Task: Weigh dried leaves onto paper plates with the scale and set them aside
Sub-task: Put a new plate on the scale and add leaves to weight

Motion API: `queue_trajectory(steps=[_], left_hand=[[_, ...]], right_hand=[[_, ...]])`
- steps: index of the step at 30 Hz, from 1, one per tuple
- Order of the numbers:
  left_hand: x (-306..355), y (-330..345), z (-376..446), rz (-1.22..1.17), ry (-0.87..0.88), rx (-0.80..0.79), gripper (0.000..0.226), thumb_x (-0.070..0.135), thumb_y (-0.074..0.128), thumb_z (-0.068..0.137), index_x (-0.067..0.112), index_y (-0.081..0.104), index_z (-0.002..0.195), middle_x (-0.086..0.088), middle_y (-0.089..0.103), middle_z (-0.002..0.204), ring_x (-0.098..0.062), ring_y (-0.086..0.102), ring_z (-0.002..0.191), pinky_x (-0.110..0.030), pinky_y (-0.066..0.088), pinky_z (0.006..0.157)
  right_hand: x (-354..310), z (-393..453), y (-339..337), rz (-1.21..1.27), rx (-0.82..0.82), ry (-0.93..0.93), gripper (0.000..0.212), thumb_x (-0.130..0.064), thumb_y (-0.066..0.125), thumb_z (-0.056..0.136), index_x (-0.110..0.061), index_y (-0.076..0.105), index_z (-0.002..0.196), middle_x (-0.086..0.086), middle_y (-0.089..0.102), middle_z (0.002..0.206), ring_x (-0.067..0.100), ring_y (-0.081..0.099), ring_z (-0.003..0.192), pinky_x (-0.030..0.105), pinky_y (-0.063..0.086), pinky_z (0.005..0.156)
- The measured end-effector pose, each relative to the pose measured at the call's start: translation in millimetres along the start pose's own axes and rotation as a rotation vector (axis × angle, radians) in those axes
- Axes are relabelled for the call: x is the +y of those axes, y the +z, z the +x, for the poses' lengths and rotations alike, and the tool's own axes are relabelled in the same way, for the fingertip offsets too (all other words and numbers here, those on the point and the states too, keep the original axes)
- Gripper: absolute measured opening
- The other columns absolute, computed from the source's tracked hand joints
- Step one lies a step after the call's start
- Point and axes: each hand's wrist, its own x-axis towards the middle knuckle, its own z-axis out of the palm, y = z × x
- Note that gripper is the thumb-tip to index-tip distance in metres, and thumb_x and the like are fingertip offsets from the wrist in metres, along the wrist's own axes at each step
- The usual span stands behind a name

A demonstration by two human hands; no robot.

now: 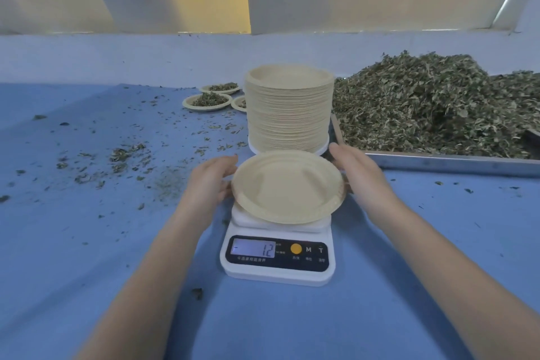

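Observation:
An empty tan paper plate [285,187] is held tilted just over the platform of a white digital scale [277,251], whose display reads 12 with a minus sign. My left hand [211,181] grips the plate's left rim. My right hand [358,171] lies along its right rim, blurred, fingers fairly straight. Behind the scale stands a tall stack of paper plates [289,108]. A big heap of dried leaves [432,105] fills a metal tray [455,162] at the right.
Three plates with leaf portions [209,101] sit at the back, left of the stack. Loose leaf crumbs [125,155] litter the blue cloth [87,242] on the left. A white wall ledge runs along the back.

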Motion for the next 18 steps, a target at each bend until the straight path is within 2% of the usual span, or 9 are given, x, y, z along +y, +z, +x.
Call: queue_trajectory(steps=[1, 2, 4, 6, 9, 12, 14, 16, 18], left_hand=[[0, -1, -1, -0.042, -0.028, 0.003, 0.005, 0.023, 0.059, 0.090, 0.019, 0.058, 0.087, -0.006, 0.064, 0.101, -0.026, 0.064, 0.086, -0.031, 0.052, 0.073], [-1, -1, -1, -0.059, -0.046, 0.004, 0.005, 0.024, 0.059, 0.090, 0.019, 0.058, 0.088, -0.007, 0.065, 0.099, -0.025, 0.065, 0.086, -0.030, 0.052, 0.071], [-3, -1, -2, -0.067, -0.064, 0.002, 0.010, 0.025, 0.059, 0.089, 0.016, 0.056, 0.092, -0.007, 0.064, 0.096, -0.022, 0.066, 0.082, -0.029, 0.052, 0.068], [-3, -1, -3, -0.064, -0.067, 0.005, 0.021, 0.026, 0.059, 0.090, 0.013, 0.055, 0.106, -0.006, 0.063, 0.097, -0.021, 0.066, 0.083, -0.027, 0.052, 0.066], [-4, -3, -2, -0.041, -0.053, 0.016, 0.040, 0.028, 0.059, 0.090, 0.011, 0.053, 0.126, -0.010, 0.059, 0.113, -0.022, 0.065, 0.091, -0.026, 0.051, 0.069], [-5, -6, -1, -0.004, -0.030, 0.019, 0.045, 0.031, 0.059, 0.088, 0.013, 0.053, 0.129, -0.010, 0.057, 0.120, -0.020, 0.064, 0.095, -0.025, 0.051, 0.072], [-7, -6, -2, 0.052, 0.017, 0.041, 0.043, 0.034, 0.060, 0.087, 0.014, 0.055, 0.125, -0.007, 0.057, 0.122, -0.018, 0.063, 0.096, -0.028, 0.051, 0.077], [-10, -4, -4, 0.215, 0.145, 0.117, 0.047, 0.037, 0.061, 0.086, 0.019, 0.051, 0.128, 0.000, 0.055, 0.127, -0.016, 0.060, 0.103, -0.034, 0.048, 0.090], [-10, 0, -8, 0.413, 0.322, 0.199, 0.051, 0.038, 0.061, 0.086, 0.023, 0.047, 0.133, 0.007, 0.052, 0.131, -0.012, 0.051, 0.114, -0.034, 0.040, 0.098]], right_hand=[[3, -1, 0, 0.039, -0.003, 0.003, 0.018, -0.056, 0.049, 0.087, -0.046, 0.063, 0.088, -0.016, 0.063, 0.103, 0.010, 0.057, 0.106, 0.038, 0.042, 0.100], [5, -4, 1, 0.062, -0.011, 0.007, 0.020, -0.058, 0.047, 0.087, -0.050, 0.063, 0.096, -0.016, 0.062, 0.111, 0.010, 0.054, 0.112, 0.036, 0.039, 0.102], [11, -6, 3, 0.073, -0.010, 0.006, 0.048, -0.064, 0.044, 0.086, -0.044, 0.049, 0.130, -0.016, 0.050, 0.134, 0.009, 0.043, 0.127, 0.032, 0.031, 0.102], [14, -6, 5, 0.067, 0.012, -0.013, 0.061, -0.066, 0.042, 0.086, -0.038, 0.039, 0.140, -0.019, 0.043, 0.138, 0.007, 0.037, 0.130, 0.030, 0.027, 0.101], [16, -6, 6, 0.083, 0.007, -0.037, 0.055, -0.066, 0.041, 0.086, -0.041, 0.042, 0.136, -0.025, 0.045, 0.126, 0.004, 0.040, 0.122, 0.028, 0.027, 0.097], [13, -9, 7, 0.074, 0.016, -0.015, 0.019, -0.064, 0.040, 0.088, -0.055, 0.051, 0.100, -0.042, 0.052, 0.096, -0.012, 0.048, 0.100, 0.019, 0.030, 0.084], [11, -10, 8, 0.057, 0.022, -0.024, 0.011, -0.062, 0.039, 0.090, -0.057, 0.049, 0.088, -0.050, 0.049, 0.077, -0.023, 0.046, 0.085, 0.014, 0.030, 0.076], [13, -10, 8, 0.049, 0.016, -0.033, 0.020, -0.063, 0.039, 0.090, -0.054, 0.052, 0.103, -0.048, 0.048, 0.079, -0.019, 0.046, 0.086, 0.013, 0.029, 0.078], [13, -11, 9, 0.025, 0.006, -0.060, 0.045, -0.064, 0.039, 0.089, -0.043, 0.048, 0.127, -0.043, 0.046, 0.087, -0.021, 0.046, 0.085, 0.014, 0.029, 0.079]])
